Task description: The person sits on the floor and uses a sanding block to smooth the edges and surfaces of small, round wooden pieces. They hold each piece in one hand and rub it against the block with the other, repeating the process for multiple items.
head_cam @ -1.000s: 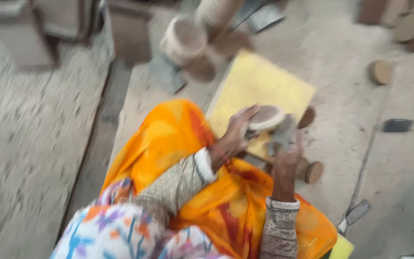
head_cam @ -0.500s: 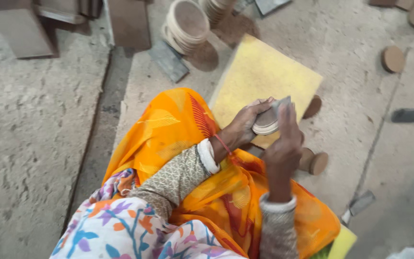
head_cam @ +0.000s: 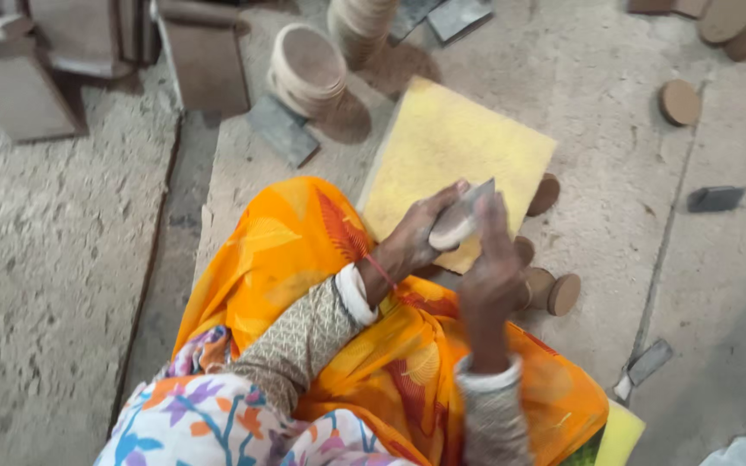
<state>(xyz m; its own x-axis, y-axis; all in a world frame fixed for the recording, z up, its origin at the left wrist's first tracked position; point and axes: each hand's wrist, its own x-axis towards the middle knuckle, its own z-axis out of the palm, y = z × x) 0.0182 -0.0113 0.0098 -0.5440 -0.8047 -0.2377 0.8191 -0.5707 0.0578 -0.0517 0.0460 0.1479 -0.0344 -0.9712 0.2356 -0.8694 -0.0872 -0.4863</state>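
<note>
No containers in sight. Round wooden disc (head_cam: pixel 452 227) pinched in left hand (head_cam: pixel 416 237), fingers curled under its edge; right hand (head_cam: pixel 487 272) closed on a grey sanding piece (head_cam: pixel 480 195), pressed to the disc's top. Below: one yellow pad (head_cam: pixel 455 147), three loose discs (head_cam: pixel 554 292).

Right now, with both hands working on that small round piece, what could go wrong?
1. The left hand holds the pale round wooden disc by its edge while the right hand presses a grey flat piece on it; a slip might scrape fingers.
2. The disc could drop onto the yellow rectangular pad.
</note>
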